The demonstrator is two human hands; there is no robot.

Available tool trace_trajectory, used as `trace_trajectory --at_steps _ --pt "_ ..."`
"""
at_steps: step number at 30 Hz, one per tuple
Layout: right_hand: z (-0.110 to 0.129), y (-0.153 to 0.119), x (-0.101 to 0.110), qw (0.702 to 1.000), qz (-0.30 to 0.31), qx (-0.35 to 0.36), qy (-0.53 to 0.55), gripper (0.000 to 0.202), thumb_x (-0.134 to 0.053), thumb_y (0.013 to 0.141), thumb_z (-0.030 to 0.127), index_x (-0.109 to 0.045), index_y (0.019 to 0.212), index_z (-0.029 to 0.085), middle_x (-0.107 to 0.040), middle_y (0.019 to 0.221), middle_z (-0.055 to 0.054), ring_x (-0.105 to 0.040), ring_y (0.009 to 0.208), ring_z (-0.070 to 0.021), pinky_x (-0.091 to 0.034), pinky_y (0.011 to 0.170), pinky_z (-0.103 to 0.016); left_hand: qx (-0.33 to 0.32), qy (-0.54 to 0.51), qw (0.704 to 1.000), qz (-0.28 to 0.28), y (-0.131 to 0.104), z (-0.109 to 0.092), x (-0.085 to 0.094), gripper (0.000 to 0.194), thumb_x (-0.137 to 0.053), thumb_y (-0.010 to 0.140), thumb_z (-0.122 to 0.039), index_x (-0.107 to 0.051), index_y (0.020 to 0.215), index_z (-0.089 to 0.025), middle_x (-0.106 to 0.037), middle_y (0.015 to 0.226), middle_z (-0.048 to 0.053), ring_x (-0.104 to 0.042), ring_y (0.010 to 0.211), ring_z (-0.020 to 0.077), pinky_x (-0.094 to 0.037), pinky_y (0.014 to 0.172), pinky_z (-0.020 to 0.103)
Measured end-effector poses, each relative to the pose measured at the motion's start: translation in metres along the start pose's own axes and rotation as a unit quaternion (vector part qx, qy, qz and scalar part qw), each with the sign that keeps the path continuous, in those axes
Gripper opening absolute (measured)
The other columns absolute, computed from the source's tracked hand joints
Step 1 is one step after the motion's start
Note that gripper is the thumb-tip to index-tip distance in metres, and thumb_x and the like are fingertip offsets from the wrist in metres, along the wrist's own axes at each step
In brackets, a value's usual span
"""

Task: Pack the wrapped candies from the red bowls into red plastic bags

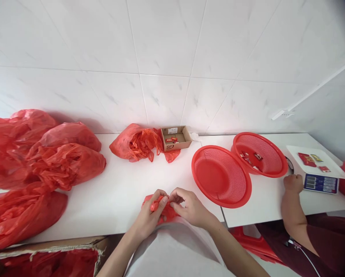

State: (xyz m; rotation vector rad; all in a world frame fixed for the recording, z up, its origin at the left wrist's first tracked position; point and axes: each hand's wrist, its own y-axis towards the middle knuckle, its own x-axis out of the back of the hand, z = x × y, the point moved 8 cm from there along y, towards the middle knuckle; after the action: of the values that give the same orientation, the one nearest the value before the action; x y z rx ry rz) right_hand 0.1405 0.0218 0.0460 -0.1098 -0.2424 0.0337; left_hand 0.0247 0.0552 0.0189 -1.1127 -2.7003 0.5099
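A crumpled red plastic bag [168,212] lies at the table's front edge, against the light shirt. My left hand [151,213] has its fingers wrapped round a bunched part of it. My right hand [188,206] pinches the same bag from the right, thumb and fingers together. Both hands are close, almost touching. Beyond them, an empty red plastic basket [213,177] stands to the right, and a small cardboard box [176,140] with a few red packets sits near the wall beside a red bag [132,143].
Several full red bags [68,161] cover the left side. A second red basket [260,154] holds small packets. A scale [321,181] with packets stands at the right, beside a person's hand [293,184]. An open carton [51,246] of red bags is below left.
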Motion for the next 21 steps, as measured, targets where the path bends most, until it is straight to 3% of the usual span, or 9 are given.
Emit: trace_trajectory --at_steps 7,10,12,16,19,21 --pt "0.018 -0.005 0.003 0.998 0.042 -0.002 0.056 0.006 -0.055 0.085 0.017 -0.058 0.087 0.022 -0.06 0.083 0.002 -0.055 0.076 -0.0128 -0.047 0.073 -0.026 -0.067 0.063 0.995 0.036 0.002 -0.019 0.002 0.032 -0.045 0.093 -0.038 -0.068 0.083 -0.018 -0.066 0.083 0.002 -0.058 0.079 0.0153 -0.046 0.074 0.025" --pt "0.014 0.001 0.007 1.0 0.002 0.023 0.02 0.013 -0.051 0.09 0.021 -0.061 0.098 0.023 -0.065 0.097 -0.002 -0.059 0.089 -0.0155 -0.046 0.082 -0.029 -0.107 0.099 0.988 0.05 0.002 -0.02 0.002 0.022 -0.05 0.088 -0.021 -0.072 0.09 -0.02 -0.07 0.091 0.003 -0.062 0.086 0.0161 -0.047 0.08 0.026" --pt "0.006 0.006 0.005 0.999 -0.014 0.026 -0.012 0.021 -0.044 0.094 0.025 -0.06 0.109 0.024 -0.066 0.099 -0.003 -0.06 0.09 -0.0164 -0.046 0.083 -0.031 -0.135 0.132 0.981 0.04 0.003 -0.019 0.002 0.028 -0.048 0.081 -0.008 -0.072 0.086 -0.021 -0.071 0.092 0.002 -0.063 0.083 0.0144 -0.047 0.076 0.025" --pt "-0.011 0.013 -0.005 1.0 0.002 -0.001 -0.019 0.03 -0.035 0.099 0.03 -0.056 0.12 0.027 -0.067 0.095 -0.002 -0.061 0.086 -0.0163 -0.046 0.081 -0.031 -0.191 0.22 0.954 -0.073 0.002 -0.019 0.013 0.038 -0.04 0.065 0.006 -0.065 0.075 -0.021 -0.066 0.079 -0.001 -0.058 0.067 0.0106 -0.044 0.063 0.021" --pt "-0.013 0.012 -0.013 0.999 0.037 -0.005 0.037 0.03 -0.039 0.098 0.033 -0.055 0.122 0.027 -0.066 0.097 -0.002 -0.06 0.093 -0.0169 -0.046 0.082 -0.03 -0.229 0.248 0.926 -0.169 -0.002 -0.023 0.023 0.041 -0.041 0.071 0.003 -0.066 0.092 -0.022 -0.065 0.097 0.002 -0.061 0.076 0.0116 -0.047 0.065 0.022" --pt "-0.012 0.011 -0.015 0.996 0.059 -0.007 0.063 0.025 -0.043 0.097 0.034 -0.059 0.114 0.025 -0.064 0.093 -0.001 -0.059 0.088 -0.0161 -0.046 0.079 -0.028 -0.24 0.26 0.918 -0.18 -0.003 -0.024 0.025 0.039 -0.044 0.079 -0.002 -0.066 0.102 -0.024 -0.063 0.108 0.005 -0.064 0.084 0.0129 -0.05 0.068 0.023"
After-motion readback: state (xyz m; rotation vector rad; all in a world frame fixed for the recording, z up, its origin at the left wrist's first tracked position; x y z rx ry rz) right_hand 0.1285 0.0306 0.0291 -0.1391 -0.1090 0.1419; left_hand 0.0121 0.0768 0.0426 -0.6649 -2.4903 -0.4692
